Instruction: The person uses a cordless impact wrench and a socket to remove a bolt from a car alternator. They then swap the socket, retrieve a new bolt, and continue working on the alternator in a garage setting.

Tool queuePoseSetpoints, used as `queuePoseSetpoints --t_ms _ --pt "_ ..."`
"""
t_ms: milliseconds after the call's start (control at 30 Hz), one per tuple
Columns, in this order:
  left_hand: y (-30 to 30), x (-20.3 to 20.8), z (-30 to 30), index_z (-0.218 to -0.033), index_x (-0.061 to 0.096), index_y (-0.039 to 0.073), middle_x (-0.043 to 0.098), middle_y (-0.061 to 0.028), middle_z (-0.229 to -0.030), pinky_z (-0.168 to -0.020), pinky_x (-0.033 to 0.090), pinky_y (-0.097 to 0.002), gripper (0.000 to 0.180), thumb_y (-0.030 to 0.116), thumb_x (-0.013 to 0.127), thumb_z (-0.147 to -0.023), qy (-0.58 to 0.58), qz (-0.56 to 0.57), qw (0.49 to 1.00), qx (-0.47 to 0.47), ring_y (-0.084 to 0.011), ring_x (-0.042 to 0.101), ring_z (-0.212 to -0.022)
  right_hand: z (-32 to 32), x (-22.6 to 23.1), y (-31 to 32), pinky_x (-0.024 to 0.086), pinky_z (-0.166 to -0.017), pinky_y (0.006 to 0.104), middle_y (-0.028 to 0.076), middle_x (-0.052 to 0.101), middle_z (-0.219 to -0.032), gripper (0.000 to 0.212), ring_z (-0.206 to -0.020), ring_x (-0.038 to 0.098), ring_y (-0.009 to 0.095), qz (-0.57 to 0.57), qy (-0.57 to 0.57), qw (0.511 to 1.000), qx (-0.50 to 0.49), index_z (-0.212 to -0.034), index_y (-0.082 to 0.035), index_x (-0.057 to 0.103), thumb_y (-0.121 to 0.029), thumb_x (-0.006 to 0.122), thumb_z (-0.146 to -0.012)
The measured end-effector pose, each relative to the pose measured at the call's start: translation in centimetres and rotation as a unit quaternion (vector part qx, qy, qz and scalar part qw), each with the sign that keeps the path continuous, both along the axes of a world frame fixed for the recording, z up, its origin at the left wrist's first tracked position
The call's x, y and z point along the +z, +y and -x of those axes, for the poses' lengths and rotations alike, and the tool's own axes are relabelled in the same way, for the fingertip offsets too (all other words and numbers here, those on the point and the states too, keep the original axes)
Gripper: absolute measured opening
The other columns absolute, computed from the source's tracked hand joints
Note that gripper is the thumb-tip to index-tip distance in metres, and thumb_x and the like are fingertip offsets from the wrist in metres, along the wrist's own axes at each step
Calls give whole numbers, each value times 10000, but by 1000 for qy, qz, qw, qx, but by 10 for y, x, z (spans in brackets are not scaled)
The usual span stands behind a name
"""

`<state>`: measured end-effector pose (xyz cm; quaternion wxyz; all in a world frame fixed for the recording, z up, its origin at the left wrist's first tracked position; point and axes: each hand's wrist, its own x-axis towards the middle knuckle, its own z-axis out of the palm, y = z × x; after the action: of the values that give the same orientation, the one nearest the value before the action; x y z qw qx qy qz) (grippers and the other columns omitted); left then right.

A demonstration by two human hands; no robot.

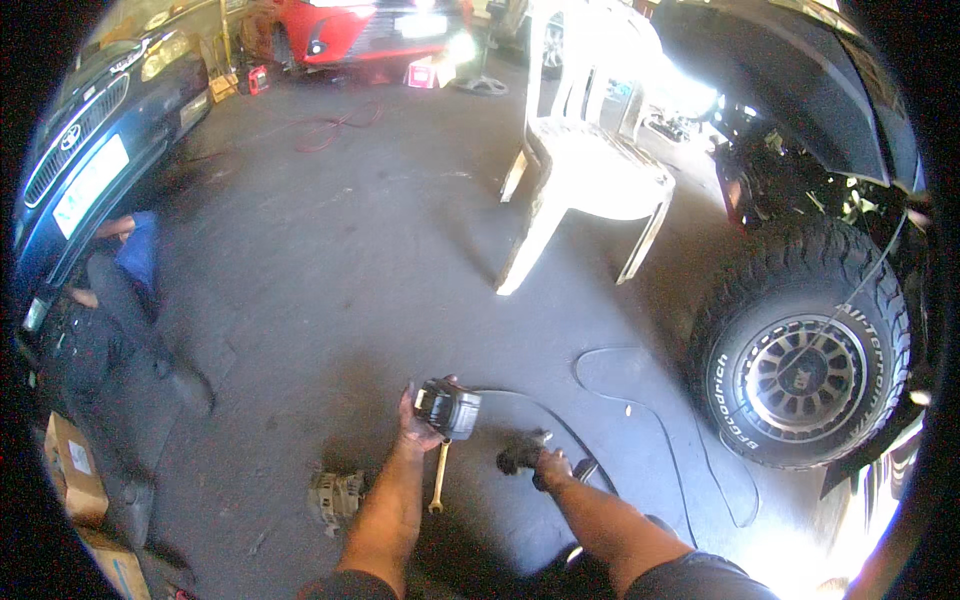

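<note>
Head view: left hand [416,428] partly open, fingers curled round black boxy block [452,410]. Yellowish wrench [438,480] just nearer than block (held or lying, can't tell from here). Right hand [553,468] closed on dark lumpy object [516,458], kind unclear, right of block and slightly nearer. Grimy metal part [337,498] on floor [330,250], left of wrench. Big wheel [800,370] at right. White chair [600,170] farther off, red car [370,35] far. Another person [120,310] low by dark blue car [95,165], left.
</note>
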<state>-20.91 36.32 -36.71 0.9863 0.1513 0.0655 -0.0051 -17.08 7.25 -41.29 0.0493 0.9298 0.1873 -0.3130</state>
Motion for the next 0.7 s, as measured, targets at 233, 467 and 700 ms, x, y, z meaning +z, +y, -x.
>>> queuePoseSetpoints --t_ms 233,467,700 --pt "0 26 -14 -1253 587 97 621 -82 -1229 -944 485 -473 580 506 607 -842 -1 -85 992 -96 -275 592 -1122 23 -5 -1 528 -859 465 198 647 -1115 329 -1061 637 336 -20 57 997 -40 -1189 -43 575 -142 535 -878" --pt "42 173 94 -1392 454 62 452 -189 -1423 -1064 371 -447 1018 619 789 -608 289 -610 681 -284 -331 415 -1324 99 180 -53 513 -826 447 208 637 -1031 438 -995 612 346 -222 -24 970 -98 -1144 -52 609 -236 677 -752" --pt "81 398 215 -1342 488 28 490 -178 -1378 -1016 394 -489 864 552 741 -703 381 -318 827 -265 -339 470 -1261 151 436 -118 484 -963 498 263 377 -1351 514 -1166 534 450 5 -3 956 -292 -1335 -91 467 -160 552 -833"
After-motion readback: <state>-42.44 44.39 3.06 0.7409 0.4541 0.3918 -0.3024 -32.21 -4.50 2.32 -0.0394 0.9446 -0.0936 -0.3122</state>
